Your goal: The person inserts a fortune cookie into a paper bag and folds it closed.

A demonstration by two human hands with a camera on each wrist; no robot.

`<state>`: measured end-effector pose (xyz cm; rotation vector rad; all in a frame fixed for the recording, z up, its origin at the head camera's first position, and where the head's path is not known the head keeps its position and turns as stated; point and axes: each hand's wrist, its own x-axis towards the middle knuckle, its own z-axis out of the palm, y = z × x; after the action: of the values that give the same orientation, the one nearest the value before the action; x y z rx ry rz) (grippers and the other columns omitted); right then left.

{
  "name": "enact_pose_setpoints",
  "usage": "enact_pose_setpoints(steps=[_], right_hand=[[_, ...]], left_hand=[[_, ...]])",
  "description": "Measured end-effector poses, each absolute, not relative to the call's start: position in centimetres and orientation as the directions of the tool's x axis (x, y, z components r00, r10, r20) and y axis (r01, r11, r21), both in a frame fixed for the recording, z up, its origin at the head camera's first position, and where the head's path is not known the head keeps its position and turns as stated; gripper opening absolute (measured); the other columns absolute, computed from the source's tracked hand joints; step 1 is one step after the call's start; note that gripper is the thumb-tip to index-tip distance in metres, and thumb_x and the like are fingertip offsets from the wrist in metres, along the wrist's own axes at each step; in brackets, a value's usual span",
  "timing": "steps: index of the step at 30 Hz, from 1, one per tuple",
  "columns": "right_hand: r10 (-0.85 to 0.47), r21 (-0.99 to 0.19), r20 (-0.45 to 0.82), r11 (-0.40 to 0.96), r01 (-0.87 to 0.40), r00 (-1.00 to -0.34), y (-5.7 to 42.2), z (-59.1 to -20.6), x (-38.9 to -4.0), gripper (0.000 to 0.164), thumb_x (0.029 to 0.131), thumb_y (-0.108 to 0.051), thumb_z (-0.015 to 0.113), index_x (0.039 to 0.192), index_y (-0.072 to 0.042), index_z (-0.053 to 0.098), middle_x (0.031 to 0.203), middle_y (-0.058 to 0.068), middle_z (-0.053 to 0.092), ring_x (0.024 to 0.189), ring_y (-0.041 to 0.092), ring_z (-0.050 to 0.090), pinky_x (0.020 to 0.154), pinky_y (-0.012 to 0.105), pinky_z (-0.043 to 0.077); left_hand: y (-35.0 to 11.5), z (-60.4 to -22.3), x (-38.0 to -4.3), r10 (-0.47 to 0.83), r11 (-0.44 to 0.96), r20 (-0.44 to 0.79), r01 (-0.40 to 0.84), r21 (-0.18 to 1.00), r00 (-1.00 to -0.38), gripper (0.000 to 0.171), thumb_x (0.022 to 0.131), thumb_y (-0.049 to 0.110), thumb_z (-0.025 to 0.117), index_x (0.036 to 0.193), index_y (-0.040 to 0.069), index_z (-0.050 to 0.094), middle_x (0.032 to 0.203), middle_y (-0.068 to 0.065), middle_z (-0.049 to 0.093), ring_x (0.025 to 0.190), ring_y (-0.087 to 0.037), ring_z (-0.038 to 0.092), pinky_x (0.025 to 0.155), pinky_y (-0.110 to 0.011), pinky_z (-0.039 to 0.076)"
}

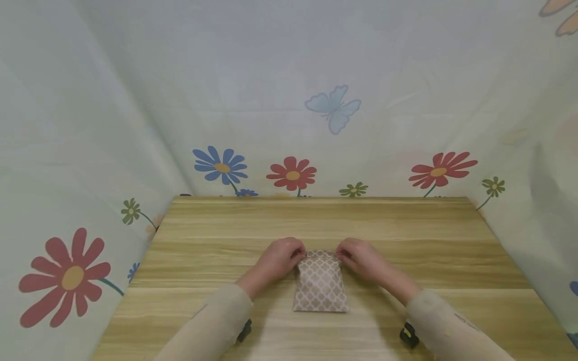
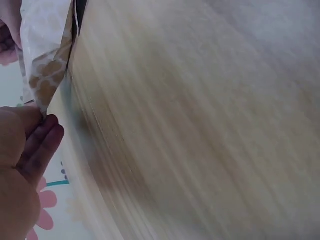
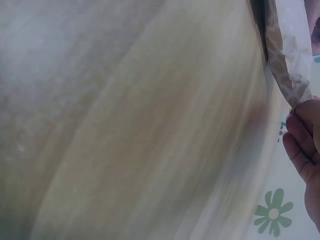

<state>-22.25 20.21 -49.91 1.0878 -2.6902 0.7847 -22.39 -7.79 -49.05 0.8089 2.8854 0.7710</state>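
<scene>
A small tan paper bag [image 1: 321,286] with a white lattice print lies toward the middle front of the table, its far end narrower and creased. My left hand [image 1: 285,254] pinches the far left corner between thumb and fingers. At the far right corner, my right hand [image 1: 359,257] pinches the paper the same way. The left wrist view shows the bag's corner [image 2: 47,80] tapering into the thumb and fingertips. In the right wrist view the opposite corner [image 3: 290,75] is gripped likewise. What the bag holds inside is hidden.
The wood-grain table [image 1: 217,220] reaches back to a pale cloth backdrop [image 1: 253,100] printed with flowers and a butterfly. Dark wrist-camera parts [image 1: 409,335] show below the sleeves. Cloth walls rise along both sides of the table.
</scene>
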Motion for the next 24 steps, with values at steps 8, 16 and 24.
enact_pose_setpoints(steps=[8, 16, 24], right_hand=[[-0.538, -0.603, 0.187, 0.598, -0.528, -0.822, 20.4, -50.3, -23.9, 0.004, 0.097, -0.008, 0.077, 0.095, -0.005, 0.076, 0.091, 0.001, 0.075, 0.084, 0.012, 0.069, 0.077, 0.031, 0.061], [-0.498, -0.663, 0.059, 0.628, -0.407, -0.865, 20.5, -49.9, -24.9, 0.007, 0.099, -0.015, 0.076, 0.103, -0.009, 0.078, 0.093, -0.003, 0.074, 0.086, 0.010, 0.068, 0.081, 0.033, 0.060], [-0.486, -0.663, 0.071, 0.629, -0.405, -0.871, 22.2, -48.6, -24.8, 0.018, 0.099, -0.012, 0.076, 0.112, 0.000, 0.076, 0.100, 0.005, 0.077, 0.093, 0.020, 0.072, 0.086, 0.042, 0.061]], left_hand=[[-8.4, -49.2, -23.6, 0.414, 0.699, 0.010, 0.325, 0.637, -0.910, 0.004, 0.098, 0.016, 0.079, 0.098, 0.013, 0.079, 0.091, 0.005, 0.073, 0.083, -0.008, 0.065, 0.078, -0.029, 0.058], [-8.9, -49.3, -24.6, 0.366, 0.657, -0.040, 0.228, 0.718, -0.930, 0.016, 0.099, 0.017, 0.077, 0.112, 0.009, 0.078, 0.098, 0.000, 0.075, 0.090, -0.013, 0.067, 0.083, -0.034, 0.059], [-9.6, -49.1, -24.6, 0.323, 0.662, -0.049, 0.189, 0.725, -0.945, 0.029, 0.098, 0.019, 0.078, 0.121, 0.003, 0.075, 0.105, -0.003, 0.075, 0.095, -0.016, 0.069, 0.087, -0.037, 0.060]])
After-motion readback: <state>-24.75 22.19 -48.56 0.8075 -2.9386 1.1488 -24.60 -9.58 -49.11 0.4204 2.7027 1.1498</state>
